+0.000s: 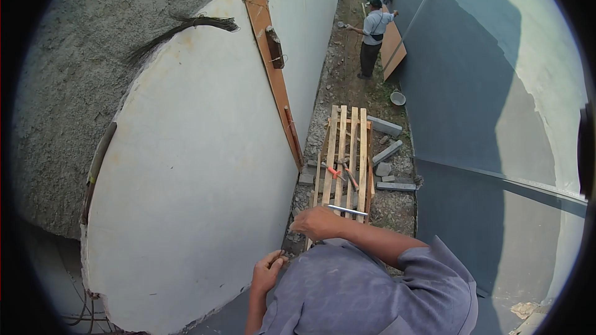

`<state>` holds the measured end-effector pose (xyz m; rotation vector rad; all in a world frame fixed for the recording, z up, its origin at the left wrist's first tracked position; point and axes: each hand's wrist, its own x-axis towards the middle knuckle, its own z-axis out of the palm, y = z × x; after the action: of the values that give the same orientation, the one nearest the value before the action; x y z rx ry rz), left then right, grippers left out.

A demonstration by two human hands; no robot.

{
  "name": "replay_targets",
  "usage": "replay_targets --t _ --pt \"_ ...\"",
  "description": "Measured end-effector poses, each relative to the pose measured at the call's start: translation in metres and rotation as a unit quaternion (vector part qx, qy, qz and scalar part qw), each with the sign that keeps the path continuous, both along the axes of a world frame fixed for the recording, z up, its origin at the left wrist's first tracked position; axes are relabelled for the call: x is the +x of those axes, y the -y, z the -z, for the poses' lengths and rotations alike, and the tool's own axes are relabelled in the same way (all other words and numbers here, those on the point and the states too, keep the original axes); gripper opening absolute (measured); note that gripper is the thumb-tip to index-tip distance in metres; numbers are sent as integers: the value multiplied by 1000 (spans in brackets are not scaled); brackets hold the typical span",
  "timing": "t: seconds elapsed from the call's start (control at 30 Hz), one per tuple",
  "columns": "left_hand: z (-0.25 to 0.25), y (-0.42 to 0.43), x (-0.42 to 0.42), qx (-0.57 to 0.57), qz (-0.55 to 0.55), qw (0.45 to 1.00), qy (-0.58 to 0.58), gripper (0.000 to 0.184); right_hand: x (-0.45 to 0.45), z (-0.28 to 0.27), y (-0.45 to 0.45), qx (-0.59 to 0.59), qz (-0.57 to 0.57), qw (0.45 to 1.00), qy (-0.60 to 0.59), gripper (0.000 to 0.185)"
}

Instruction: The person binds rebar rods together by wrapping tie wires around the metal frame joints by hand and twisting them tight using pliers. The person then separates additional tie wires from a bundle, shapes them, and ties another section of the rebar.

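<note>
Right hand: fingers bent, opening and hold can't be told | left hand, nearer: curled, thumb close, hold unclear | metal strip across slatted bench, just beyond right hand | far: person beside leaning board

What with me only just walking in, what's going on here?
A person has both hands, left and right, close together by the white wall; whether they hold anything is hard to tell. Ahead, a hammer and a red-handled tool lie on a wooden slatted stand. Farther down the passage, a co-worker stands by a board leaning on the grey wall, with a small object in one hand.
</note>
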<state>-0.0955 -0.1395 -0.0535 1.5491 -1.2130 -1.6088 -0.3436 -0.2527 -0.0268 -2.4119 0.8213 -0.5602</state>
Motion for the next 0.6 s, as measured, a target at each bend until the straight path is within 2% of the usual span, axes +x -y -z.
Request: replay_targets --t 0.07,0.13,0.17,0.27,0.37,0.47,0.6 --pt "-7 8 -7 7 20 1000 21 30 4 7 -1 -1 -4 1000 -30 16" --pt "-26 15 -17 -41 72 988 128 33 7 -1 0 4 3 997 -74 17" --pt "-32 18 -20 -66 100 976 181 35 7 -2 3 -6 20 998 -55 15" --pt "-24 20 -18 -15 36 997 72 37 0 -2 8 -24 49 998 -9 9" --pt "-18 25 -8 59 8 994 -91 35 -3 -6 11 -20 41 999 18 9" --pt "-15 22 -2 74 -10 991 -113 34 -4 -11 12 4 34 999 25 10" --pt "6 18 -4 88 -62 993 -46 33 4 -9 2 25 7 1000 -2 13"
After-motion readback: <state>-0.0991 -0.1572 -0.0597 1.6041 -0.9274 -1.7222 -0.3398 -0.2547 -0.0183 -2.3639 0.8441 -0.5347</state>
